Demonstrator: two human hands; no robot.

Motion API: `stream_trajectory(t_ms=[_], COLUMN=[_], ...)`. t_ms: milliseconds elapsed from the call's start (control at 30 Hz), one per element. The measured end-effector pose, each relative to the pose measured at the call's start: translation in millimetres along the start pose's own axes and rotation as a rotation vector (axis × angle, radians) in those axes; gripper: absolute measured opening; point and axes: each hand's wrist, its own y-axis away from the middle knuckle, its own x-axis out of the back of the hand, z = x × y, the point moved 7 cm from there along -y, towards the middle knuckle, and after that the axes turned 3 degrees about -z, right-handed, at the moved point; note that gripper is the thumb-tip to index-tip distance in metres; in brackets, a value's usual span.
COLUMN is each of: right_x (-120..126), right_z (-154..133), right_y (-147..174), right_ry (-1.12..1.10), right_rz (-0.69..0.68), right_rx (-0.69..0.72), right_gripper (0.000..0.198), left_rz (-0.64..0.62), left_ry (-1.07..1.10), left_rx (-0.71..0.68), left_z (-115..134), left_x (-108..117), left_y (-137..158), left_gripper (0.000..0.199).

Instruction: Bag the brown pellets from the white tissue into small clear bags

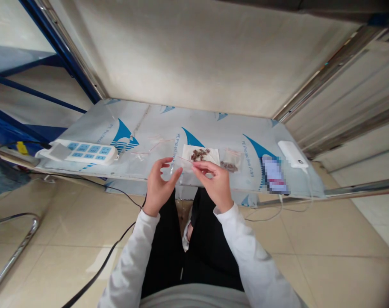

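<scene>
From my remote view, the right hand (215, 182) has its thumb and forefinger pinched on a small clear bag (183, 164), by the bag's red-lined edge. The bag is held just over the bench's near edge, roughly midway along it. The left hand (159, 186) is open beside it, thumb and fingers apart (whether a fingertip brushes the plastic, I can't tell).

Just past the right hand I see a sheet of white paper (215, 156) lying on the bench (201, 117), with a loose heap of small brown pieces (198, 155) on it. Right beside the paper, toward the right edge, lies a filled bag (231, 160) of clear plastic with brown pieces inside.

Farther right I find a phone (274, 173) (its screen is blurred out for me) by the near edge, and a white power bank (292, 154) close to the right edge, with a white cord running from it.

On the other side, past the left hand, some flat clear bags (160, 139) lie toward the middle of the bench, and a white power strip (88, 150) with blue sockets sits near the left corner of the near edge.
</scene>
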Motion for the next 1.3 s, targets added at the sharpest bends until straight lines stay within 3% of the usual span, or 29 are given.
stream_trajectory(t_ms=[67,100,267,367,467,633,767,867,967,1067,1167,1300], right_x=[8,10,11,10,9,6,12,9,-1,-3,1,-3], right_z=[-13,-19,-33,-26,-13,1,4,-3,-9,-9,-4,-4], right_y=[10,14,28,33,33,25,21,23,26,26,22,20], right_ry=[0.138,0.198,0.355,0.306,0.178,0.142,0.311,0.480,0.545,0.489,0.495,0.499], right_rz=[0.083,0.111,0.106,0.058,0.027,-0.047,-0.045,-0.120,-0.279,-0.369,-0.376,-0.463], right_rx=[0.096,0.143,0.293,0.246,0.111,0.021,0.063,0.160,0.225,0.203,0.146,0.108], right_gripper=[0.012,0.013,0.015,0.014,0.023,0.016,0.023,0.021,0.025,0.029,0.028,0.012], left_rz=[0.160,0.169,-0.057,-0.122,-0.157,-0.219,-0.161,-0.106,-0.119,-0.170,-0.248,-0.445], left_ry=[0.001,0.035,0.335,0.502,0.557,0.430,-0.037,-0.268,-0.314,-0.350,-0.393,-0.362], left_rx=[0.054,0.084,0.191,0.242,0.268,0.257,0.242,0.186,0.106,0.052,-0.142,-0.433], left_z=[6,8,13,9,6,8,16,31,45,53,64,66], left_x=[4,2,-29,-39,-42,-39,-22,-18,-24,-27,-29,-45], left_y=[10,13,17,18,22,24,22,24,30,34,33,34], left_gripper=[0.028,0.027,0.029,0.027,0.024,0.024,0.016,0.012,0.013,0.018,0.009,0.073])
